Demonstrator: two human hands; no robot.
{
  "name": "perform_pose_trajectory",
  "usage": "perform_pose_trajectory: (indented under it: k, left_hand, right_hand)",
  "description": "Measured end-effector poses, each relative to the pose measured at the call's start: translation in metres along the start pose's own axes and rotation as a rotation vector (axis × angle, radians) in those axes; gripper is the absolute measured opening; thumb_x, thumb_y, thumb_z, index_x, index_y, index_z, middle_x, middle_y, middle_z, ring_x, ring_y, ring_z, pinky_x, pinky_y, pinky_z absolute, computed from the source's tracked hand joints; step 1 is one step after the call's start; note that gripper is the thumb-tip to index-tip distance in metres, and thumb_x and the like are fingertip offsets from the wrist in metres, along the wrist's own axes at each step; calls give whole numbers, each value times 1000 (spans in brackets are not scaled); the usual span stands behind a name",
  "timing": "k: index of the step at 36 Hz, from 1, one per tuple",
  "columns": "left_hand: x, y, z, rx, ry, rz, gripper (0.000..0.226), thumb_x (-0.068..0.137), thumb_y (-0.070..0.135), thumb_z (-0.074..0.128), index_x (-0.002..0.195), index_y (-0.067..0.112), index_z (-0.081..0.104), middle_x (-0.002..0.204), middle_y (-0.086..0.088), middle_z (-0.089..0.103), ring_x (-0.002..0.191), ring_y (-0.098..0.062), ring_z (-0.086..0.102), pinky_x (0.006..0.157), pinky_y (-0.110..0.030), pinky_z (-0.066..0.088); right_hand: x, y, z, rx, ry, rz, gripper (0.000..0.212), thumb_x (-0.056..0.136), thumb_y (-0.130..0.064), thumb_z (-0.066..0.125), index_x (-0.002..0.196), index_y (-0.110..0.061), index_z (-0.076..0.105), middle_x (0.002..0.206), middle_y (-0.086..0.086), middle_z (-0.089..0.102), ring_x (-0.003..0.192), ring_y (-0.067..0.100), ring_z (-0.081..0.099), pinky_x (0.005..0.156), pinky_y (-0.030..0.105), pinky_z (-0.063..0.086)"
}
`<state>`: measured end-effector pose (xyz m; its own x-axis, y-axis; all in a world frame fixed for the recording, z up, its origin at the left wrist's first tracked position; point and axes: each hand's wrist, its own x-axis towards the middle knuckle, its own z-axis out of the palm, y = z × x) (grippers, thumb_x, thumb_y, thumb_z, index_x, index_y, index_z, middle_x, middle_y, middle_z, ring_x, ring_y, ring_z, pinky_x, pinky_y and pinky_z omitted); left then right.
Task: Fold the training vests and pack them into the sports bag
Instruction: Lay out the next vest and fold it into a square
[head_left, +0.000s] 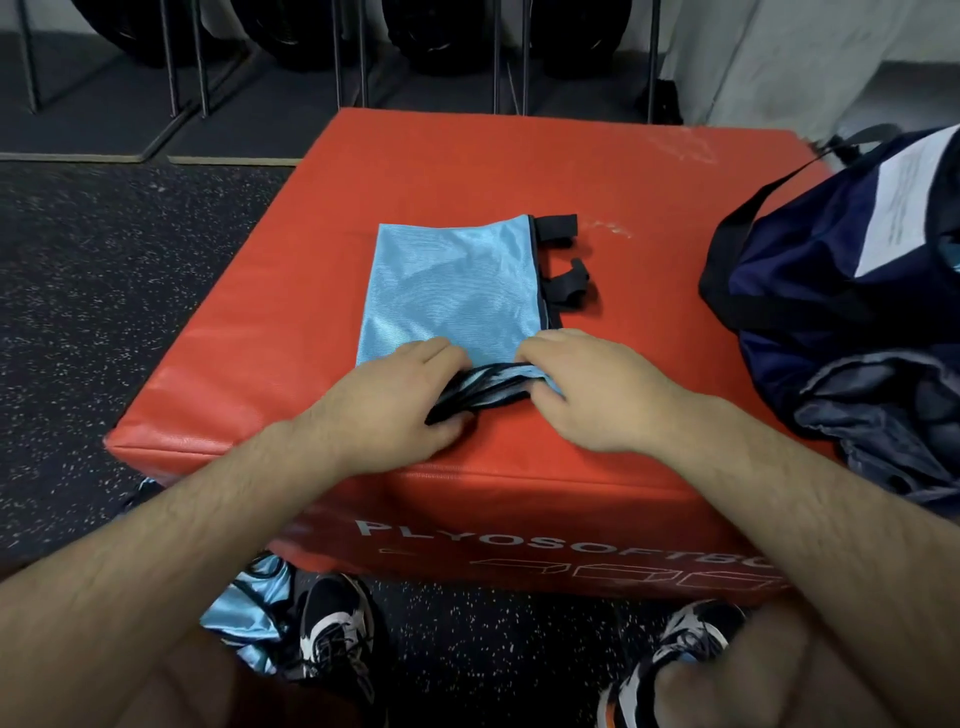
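Left hand (410, 395) is down on the near end of the light blue vest (452, 291), back of the hand up, fingers curled over and thumb tucked beneath, gripping the bunched black-trimmed edge (483, 389). Right hand (587, 384) sits just across from it, knuckles up, fingers folded under and pinching the same bunched edge from the other side. So both hands are clamped on the cloth, close together, with only that twisted bundle of trim between them. Both forearms come in bare from the bottom corners, angling inward, wrists low over the front of the red plyo box (260, 332).

Beyond the knuckles the rest of the vest lies flat on the box top, a neat rectangle stretching away from the person, smooth with only faint ripples. Two black straps (563, 228) stick out from its far right side, one flat, one curled.

Out to the right, the navy sports bag (810, 291) sits on the box's right side, well apart from the vest, slumped, with a white label (904, 202) showing on top and a black handle looping down its side.

Down below, by the left shoe (332, 623), a heap of more blue vests (249, 608) lies on the speckled floor (104, 291) against the front of the box. The right shoe (685, 644) is planted on the other side
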<state>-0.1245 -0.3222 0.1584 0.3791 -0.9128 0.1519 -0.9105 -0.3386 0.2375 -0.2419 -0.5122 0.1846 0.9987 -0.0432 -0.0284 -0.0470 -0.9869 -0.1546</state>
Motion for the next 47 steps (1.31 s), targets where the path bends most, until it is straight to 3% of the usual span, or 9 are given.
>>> perform_pose_trajectory:
  k: [3,8,15,21,26,30,33,37,47]
  left_hand:
    - [-2,-3,-5,49,4,-33,35,83,29,62,115,21,50,112,5,58,108,-18,54,78,-30,42]
    - [-3,1,-6,10,58,-87,22,88,27,55,109,20,52,106,4,61,101,-22,59,74,-34,47]
    - [-10,0,-14,-23,-21,-122,30,79,14,57,107,23,50,103,9,53,99,-19,57,78,-39,50]
    - [-24,-6,-22,-52,-75,-166,20,78,10,60,96,17,52,93,3,55,89,-22,55,77,-34,44]
    - [-38,0,-43,-223,-202,-236,8,84,24,71,86,24,63,76,10,66,70,-7,60,69,-28,49]
    - [-46,3,-63,-587,-317,-332,17,72,35,79,81,25,69,67,8,65,61,-8,51,60,-29,38]
    - [-42,-5,-72,-754,-240,-417,22,64,35,77,81,21,70,69,3,61,66,-9,49,60,-26,34]
    - [-28,-21,-70,-805,-64,-529,13,76,19,81,81,16,69,70,-2,56,69,-15,48,62,-29,37]
    - [26,-46,-45,-651,324,-718,15,91,29,68,88,15,65,77,0,59,65,-14,49,58,-28,37]
  right_hand:
    - [-1,5,0,18,8,13,14,94,-25,49,107,-20,52,104,-5,54,111,20,50,85,38,45]
    - [-6,-8,8,-120,115,10,68,73,-78,51,120,-30,50,113,-13,52,108,13,46,91,39,37]
    - [-8,-3,17,-247,238,-22,39,65,-19,77,100,-13,62,86,5,64,83,31,62,73,41,45]
    - [-18,8,3,-183,114,-65,19,86,-20,59,105,-17,61,101,0,61,103,26,55,87,39,40]
    - [-35,4,-22,62,-123,-28,20,91,-34,62,77,-21,55,78,-5,56,80,19,56,73,42,48]
    - [-51,2,-44,235,-273,22,19,88,-37,70,84,-18,65,78,0,64,74,17,59,71,38,47]
    - [-51,3,-46,374,-218,32,33,87,-35,72,86,-5,60,74,12,58,66,28,52,64,41,44]
    - [-33,5,-41,476,15,84,33,87,-28,73,87,2,59,66,4,44,58,11,38,59,35,34]
    - [28,18,-13,611,348,285,18,93,-21,61,110,-20,56,95,-4,69,92,19,65,87,43,51]
